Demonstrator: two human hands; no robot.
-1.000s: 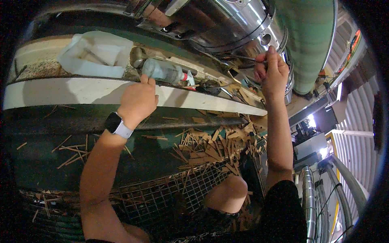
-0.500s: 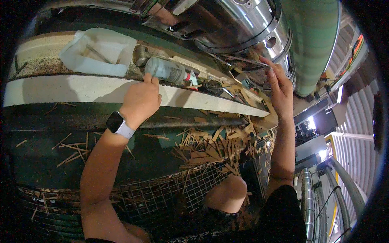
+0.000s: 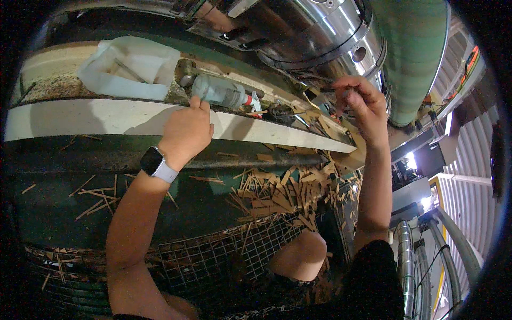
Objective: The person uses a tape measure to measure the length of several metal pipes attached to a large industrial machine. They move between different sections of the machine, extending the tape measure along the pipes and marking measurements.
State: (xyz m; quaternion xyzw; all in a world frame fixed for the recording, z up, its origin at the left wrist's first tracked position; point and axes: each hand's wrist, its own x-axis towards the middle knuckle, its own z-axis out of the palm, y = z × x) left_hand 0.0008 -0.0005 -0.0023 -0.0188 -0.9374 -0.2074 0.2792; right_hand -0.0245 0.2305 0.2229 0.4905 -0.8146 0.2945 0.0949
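My left hand [image 3: 186, 130], with a watch [image 3: 153, 161] on its wrist, has its fingers curled over the top edge of a long white rail [image 3: 250, 132]. Just beyond its fingertips a clear spray bottle [image 3: 218, 93] with a red and white head lies on its side. My right hand [image 3: 365, 104] is raised beside a shiny metal cylinder [image 3: 330, 37]. Its fingers are bent and pinched around something small and dark that I cannot make out.
A cut-open whitish plastic container [image 3: 130, 88] holding a rod stands left of a hammer-like metal head [image 3: 186, 72]. Cardboard scraps [image 3: 288, 192] lie heaped below the rail, near a wire grid [image 3: 213, 248]. A large green roll [image 3: 410, 58] stands at the right.
My right hand has drawn back a little from the cylinder and its fingers have curled more; the thin strip seen at its fingertips earlier no longer shows clearly. My left hand stays put.
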